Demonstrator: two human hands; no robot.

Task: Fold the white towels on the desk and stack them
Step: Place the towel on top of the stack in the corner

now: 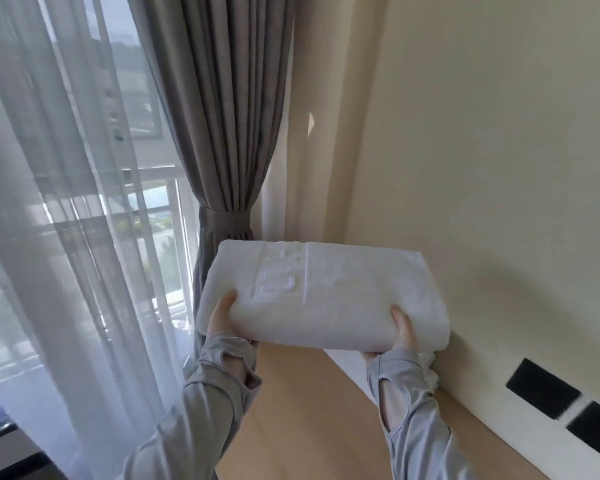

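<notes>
Being held up in both hands, one folded white towel is seen above the wooden desk, clear of its surface and close to the beige wall. Its long axis is laid across the view from left to right, the left end turned towards the grey curtain, the right end towards the wall. The broad face is tipped up to the camera, and raised lettering can be made out on the left half, too blurred to be read.

The near left corner is gripped by the left hand, thumb pressed on top, fingers hidden beneath. The near edge further right is gripped the same way by the right hand, thumb on top, the rest tucked under. Two grey sleeves are counted, one on each arm.

Under the right end more white cloth is glimpsed, bunched against the wall on the desk; how many pieces are lying there cannot be told.

Two black panels are seen low on the wall at the right, side by side. One sheer curtain is hung over the window at the left
</notes>
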